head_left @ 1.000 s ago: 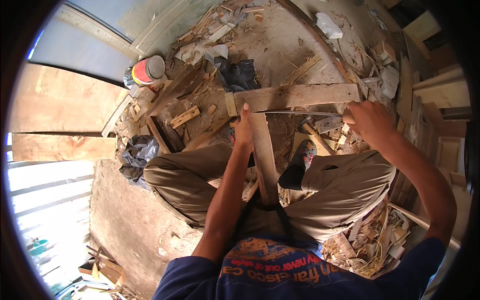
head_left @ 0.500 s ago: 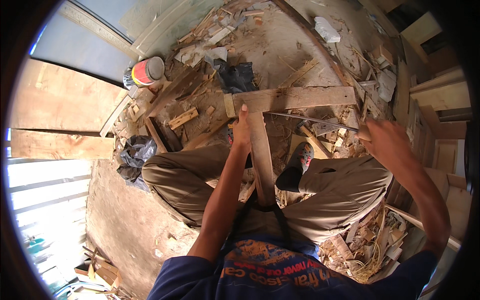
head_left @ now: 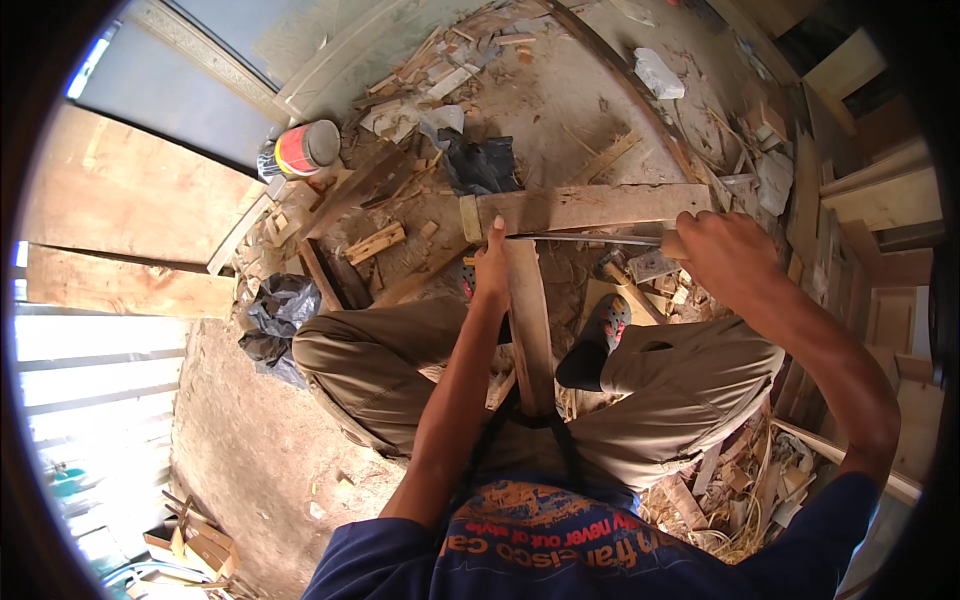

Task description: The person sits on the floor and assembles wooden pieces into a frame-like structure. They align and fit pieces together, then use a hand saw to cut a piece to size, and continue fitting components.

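A T-like pair of joined wooden boards lies in front of me: a crosswise board and an upright board running back to my lap. At their corner my left hand is closed on the wood, thumb on top and the other fingers mostly hidden. My right hand is wrapped round the wooden handle of a long thin metal-bladed tool. Its blade lies along the crosswise board's near edge, reaching over the upright board to near my left thumb. Seen nearly edge-on, the blade could be a saw or a file.
Wood offcuts and shavings litter the dirt floor. A hammer-like tool lies by my shoe. Black plastic, a paint can and a crumpled bag lie around. Wooden panels lean at left.
My right hand has pushed the bladed tool to the left, so its tip now lies across the upright board. My left hand keeps its grip on the corner.
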A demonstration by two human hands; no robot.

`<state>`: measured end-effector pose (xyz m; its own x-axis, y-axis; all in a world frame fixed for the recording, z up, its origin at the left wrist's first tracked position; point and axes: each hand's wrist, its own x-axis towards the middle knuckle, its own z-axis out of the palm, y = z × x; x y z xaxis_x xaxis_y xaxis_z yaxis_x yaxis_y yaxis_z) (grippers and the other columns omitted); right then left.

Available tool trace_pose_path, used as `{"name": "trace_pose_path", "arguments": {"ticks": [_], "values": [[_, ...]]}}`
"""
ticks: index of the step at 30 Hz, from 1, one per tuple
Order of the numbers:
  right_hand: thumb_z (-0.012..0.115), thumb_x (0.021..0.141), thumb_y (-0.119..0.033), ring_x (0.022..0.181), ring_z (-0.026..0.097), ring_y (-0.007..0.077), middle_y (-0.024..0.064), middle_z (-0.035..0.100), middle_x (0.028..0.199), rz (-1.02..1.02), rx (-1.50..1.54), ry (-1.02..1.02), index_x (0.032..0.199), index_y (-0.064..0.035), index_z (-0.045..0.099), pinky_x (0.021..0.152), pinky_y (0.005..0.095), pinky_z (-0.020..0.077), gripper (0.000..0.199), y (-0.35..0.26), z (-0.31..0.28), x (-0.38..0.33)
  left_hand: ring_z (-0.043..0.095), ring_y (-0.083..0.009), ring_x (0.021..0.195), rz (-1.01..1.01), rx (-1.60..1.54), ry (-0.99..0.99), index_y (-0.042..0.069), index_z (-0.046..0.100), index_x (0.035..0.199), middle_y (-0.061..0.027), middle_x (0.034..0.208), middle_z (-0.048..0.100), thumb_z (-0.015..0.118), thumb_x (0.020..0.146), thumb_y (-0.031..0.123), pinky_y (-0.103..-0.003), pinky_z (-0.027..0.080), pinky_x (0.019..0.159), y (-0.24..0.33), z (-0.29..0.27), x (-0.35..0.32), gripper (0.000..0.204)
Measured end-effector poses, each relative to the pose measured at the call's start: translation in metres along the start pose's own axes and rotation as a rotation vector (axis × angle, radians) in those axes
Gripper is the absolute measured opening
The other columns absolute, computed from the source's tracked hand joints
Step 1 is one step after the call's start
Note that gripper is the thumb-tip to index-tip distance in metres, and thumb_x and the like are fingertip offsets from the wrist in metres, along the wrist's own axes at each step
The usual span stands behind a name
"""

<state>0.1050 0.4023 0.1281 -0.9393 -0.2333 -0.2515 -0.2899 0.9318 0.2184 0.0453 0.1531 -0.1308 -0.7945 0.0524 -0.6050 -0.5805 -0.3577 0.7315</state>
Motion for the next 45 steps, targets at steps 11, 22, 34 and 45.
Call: {"name": "trace_pose_path", "arguments": {"ticks": [11, 22, 34, 45], "values": [[0.063, 0.085, -0.008, 0.08, 0.074, 0.0345, 0.0196, 0.073, 0.083, 0.051, -0.052, -0.035, 0.089, -0.0002, 0.071, 0.068, 0.0431, 0.0604, 0.011, 0.001, -0.001, 0.013, 0.069, -0.0246, 0.078, 0.026, -0.021, 0.037, -0.004, 0.067, 0.107, -0.0129, 0.089, 0.069, 0.056, 0.088, 0.073, -0.039, 0.056, 0.068, -0.005, 0.001, 0.002, 0.08], [0.076, 0.08, -0.012, 0.079, 0.071, 0.0382, 0.0216, 0.07, 0.081, 0.252, -0.069, -0.264, 0.097, -0.0028, 0.073, 0.074, 0.0455, 0.0577, 0.02, 0.074, -0.006, -0.061, 0.066, -0.0221, 0.079, 0.056, -0.023, -0.056, 0.001, 0.067, 0.107, -0.0098, 0.09, 0.068, 0.057, 0.086, 0.075, -0.038, 0.055, 0.073, 0.002, 0.007, -0.01, 0.078], [0.071, 0.089, -0.031, 0.088, 0.071, 0.0341, 0.0166, 0.072, 0.093, 0.114, 0.151, -0.398, 0.096, -0.0105, 0.076, 0.075, 0.0507, 0.0549, 0.022, 0.049, 0.107, -0.046, 0.067, -0.0253, 0.079, -0.016, -0.039, 0.039, -0.002, 0.066, 0.114, -0.0131, 0.095, 0.069, 0.054, 0.09, 0.072, -0.039, 0.056, 0.071, -0.001, 0.007, 0.001, 0.078], [0.074, 0.085, -0.015, 0.107, 0.062, 0.0384, 0.02, 0.061, 0.122, 0.059, 0.099, -0.245, 0.11, -0.0004, 0.066, 0.097, 0.0486, 0.046, 0.03, 0.056, 0.287, 0.003, 0.069, -0.0263, 0.08, 0.052, 0.035, -0.036, -0.004, 0.064, 0.111, -0.0163, 0.095, 0.069, 0.047, 0.098, 0.062, -0.04, 0.057, 0.07, -0.007, 0.001, 0.008, 0.069]]}}
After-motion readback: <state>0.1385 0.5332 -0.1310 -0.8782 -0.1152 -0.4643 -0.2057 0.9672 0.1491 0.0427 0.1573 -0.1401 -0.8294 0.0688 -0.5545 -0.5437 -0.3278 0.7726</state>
